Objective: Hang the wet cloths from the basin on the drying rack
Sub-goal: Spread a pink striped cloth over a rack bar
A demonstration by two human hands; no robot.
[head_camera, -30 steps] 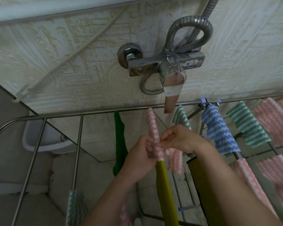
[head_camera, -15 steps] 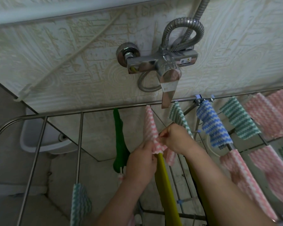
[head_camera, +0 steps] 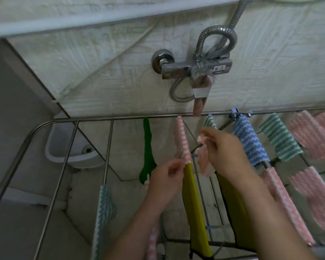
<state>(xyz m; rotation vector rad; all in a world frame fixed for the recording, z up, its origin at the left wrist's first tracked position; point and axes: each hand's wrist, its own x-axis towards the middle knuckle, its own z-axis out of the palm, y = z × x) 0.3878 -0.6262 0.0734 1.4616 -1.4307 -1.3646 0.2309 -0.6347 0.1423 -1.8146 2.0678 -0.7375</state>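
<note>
One pink cloth [head_camera: 181, 141], left hand [head_camera: 165, 182] pinching hem, right hand [head_camera: 227, 154] pinching flap

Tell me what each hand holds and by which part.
The right hand pinches the pink cloth by the upper corner of its right flap; the left hand seems to pinch the left flap's bottom edge.

Light: dim, flat, greenish cast.
Glare: soft highlights on chrome tap [head_camera: 193, 69].
Blur: right hand [head_camera: 227, 152] and far-right cloths [head_camera: 311, 186] smeared.
Distortion: wide-angle bowing of rack rail [head_camera: 17, 158] at left edge.
</note>
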